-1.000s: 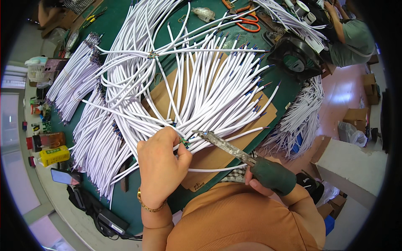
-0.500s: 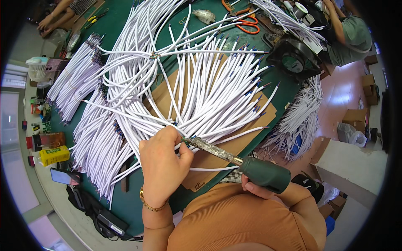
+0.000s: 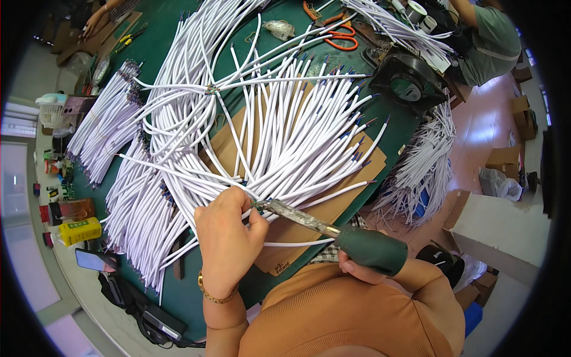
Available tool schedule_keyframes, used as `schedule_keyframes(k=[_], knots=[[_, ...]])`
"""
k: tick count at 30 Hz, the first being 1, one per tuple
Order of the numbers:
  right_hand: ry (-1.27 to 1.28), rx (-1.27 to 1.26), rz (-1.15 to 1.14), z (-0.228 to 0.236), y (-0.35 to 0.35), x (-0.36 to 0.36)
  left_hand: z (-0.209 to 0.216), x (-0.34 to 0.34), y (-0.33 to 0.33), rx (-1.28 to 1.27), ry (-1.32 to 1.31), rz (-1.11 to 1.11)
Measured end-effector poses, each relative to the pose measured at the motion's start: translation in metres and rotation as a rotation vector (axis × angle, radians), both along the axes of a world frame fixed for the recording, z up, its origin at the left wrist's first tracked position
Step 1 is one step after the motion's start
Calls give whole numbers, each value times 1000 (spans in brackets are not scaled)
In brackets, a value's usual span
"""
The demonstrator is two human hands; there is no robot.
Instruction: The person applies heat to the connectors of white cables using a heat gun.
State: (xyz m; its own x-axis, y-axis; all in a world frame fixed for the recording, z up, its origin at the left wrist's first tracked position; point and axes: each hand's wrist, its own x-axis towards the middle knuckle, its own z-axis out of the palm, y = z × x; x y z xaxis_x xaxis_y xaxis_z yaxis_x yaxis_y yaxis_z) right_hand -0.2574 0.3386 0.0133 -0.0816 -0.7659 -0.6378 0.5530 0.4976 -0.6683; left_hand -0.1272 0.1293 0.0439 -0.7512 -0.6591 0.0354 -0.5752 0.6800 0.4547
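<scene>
My left hand, a gold watch on its wrist, is closed in a pinch over the cables. Between thumb and forefinger is a small green piece by the white cable ends, mostly covered by the fingers. My right hand grips the dark green handle of a soldering iron. The iron's thick, worn metal tip slants leftward, its end at the green piece; contact is too small to tell. Around my hands lie many white cables with stripped, coloured wire ends, partly on brown cardboard.
On the green table are bundled white cables, a black fan, orange-handled scissors, a yellow bottle and a phone. More cables hang beyond the right edge. A co-worker in green sits at far right.
The whole view has shifted slightly. My left hand keeps its pinch and the iron's tip stays beside it. At far left, another person's hand has moved.
</scene>
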Motion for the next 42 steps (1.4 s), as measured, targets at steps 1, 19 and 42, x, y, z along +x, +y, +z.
schedule_keyframes(k=[1, 19, 42], knots=[[437, -330, 126, -3, 4, 4, 0, 0, 0, -2, -1, 1], [784, -303, 282, 4, 10, -5, 1, 1, 1, 20, 67, 14], [450, -660, -728, -13, 19, 14, 1, 6, -11, -119, 616, -34]])
